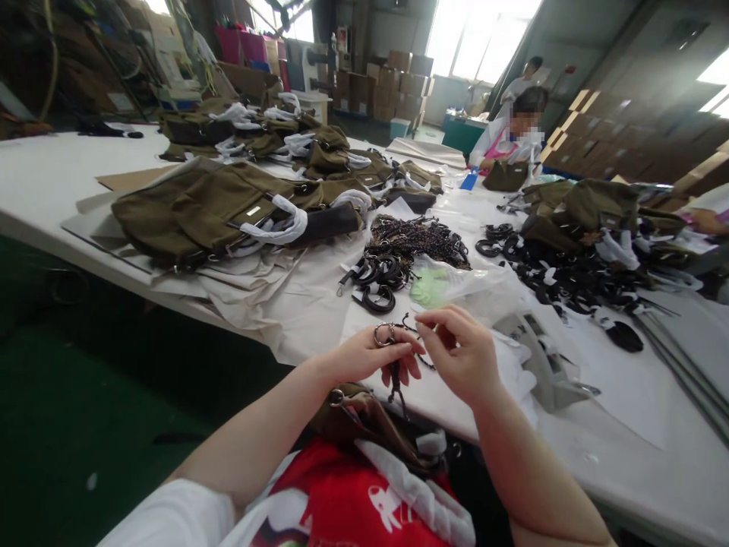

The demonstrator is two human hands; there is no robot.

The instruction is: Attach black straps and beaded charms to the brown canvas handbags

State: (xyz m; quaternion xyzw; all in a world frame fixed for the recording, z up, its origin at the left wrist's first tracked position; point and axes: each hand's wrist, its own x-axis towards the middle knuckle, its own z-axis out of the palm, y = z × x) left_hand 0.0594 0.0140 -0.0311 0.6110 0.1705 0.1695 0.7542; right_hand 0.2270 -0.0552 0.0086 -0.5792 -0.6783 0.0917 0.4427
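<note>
My left hand point(383, 354) is closed on a dark braided cord point(396, 380) with a metal ring point(383, 334) at its top; the knotted ends hang below the fingers. Close by on the right, my right hand point(459, 346) pinches a thin part of the same cord, thumb and fingertips together. An olive-green bag point(356, 414) rests at my lap below both hands, its handle wrapped in white. Beyond the hands, a pile of braided cords point(418, 239) and several coiled black straps point(376, 296) lie on the white table point(307, 311).
Olive bags point(199, 201) with white-wrapped handles are stacked at the left. More bags point(586, 209) and black straps lie at the right. A grey device point(544, 365) stands near my right forearm. Across the table a person point(512, 144) handles a bag; another person stands behind.
</note>
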